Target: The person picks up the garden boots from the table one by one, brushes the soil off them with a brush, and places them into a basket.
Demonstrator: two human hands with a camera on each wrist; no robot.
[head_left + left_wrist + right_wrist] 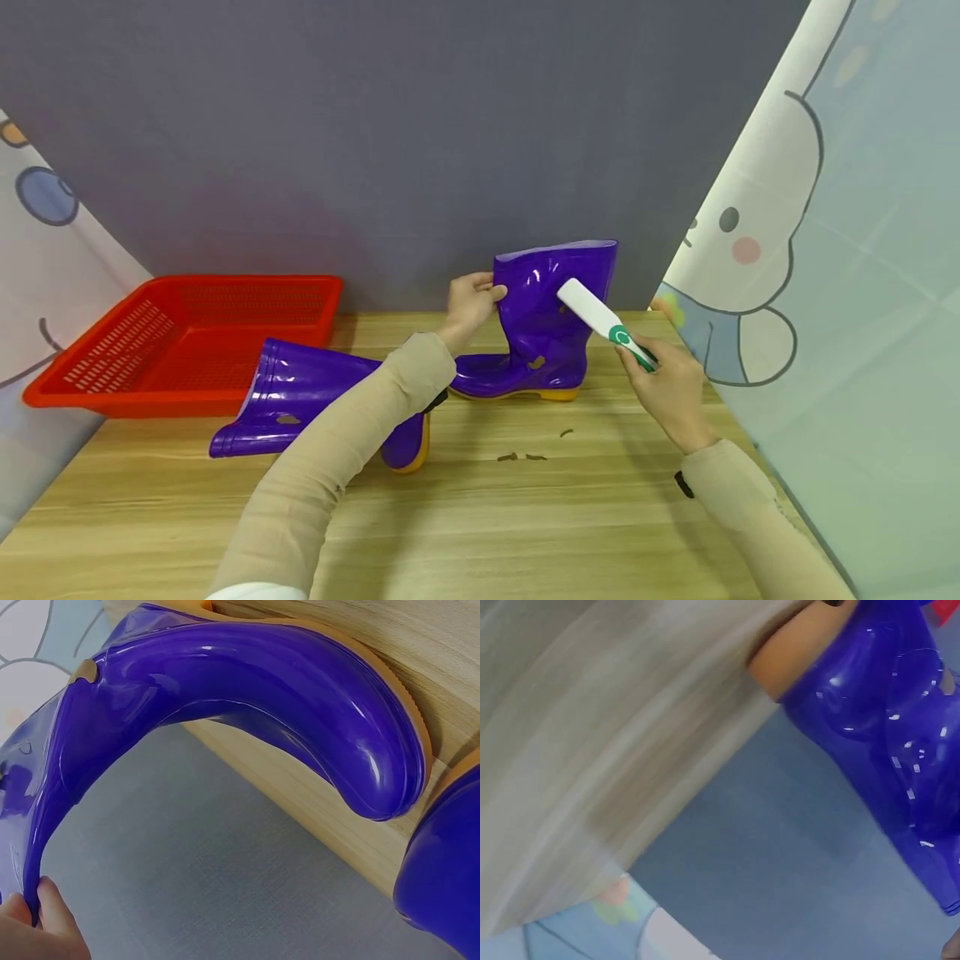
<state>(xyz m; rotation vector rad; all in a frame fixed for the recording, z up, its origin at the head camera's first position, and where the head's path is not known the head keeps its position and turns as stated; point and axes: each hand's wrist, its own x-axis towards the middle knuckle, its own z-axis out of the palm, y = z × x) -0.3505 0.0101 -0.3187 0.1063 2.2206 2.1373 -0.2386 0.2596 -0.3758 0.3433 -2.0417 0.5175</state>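
Purple boot (555, 342) upright on the counter (570, 533), just right of the middle of the head view, toe at nine o'clock, a brown patch (536, 363) at its ankle! Left hand (472, 302) on the ten o'clock side, pinching the shaft's edge between thumb and fingers. Right hand (670, 385) at four o'clock, gripping a white-and-green brush (596, 312) whose end overlaps the shaft; touching or not, can't tell. Over at eight o'clock lies a second boot (311, 385), on its side, and the beige left sleeve (360, 425) cuts right across it, hiding its middle! Nine o'clock, beyond it, a red basket (180, 404). Brown crumbs (508, 457) dot the counter at six. Pale wood grain underneath, grey wall (375, 142) at twelve, and a white cartoon animal (765, 200) on the right-hand panel (885, 350) at two!
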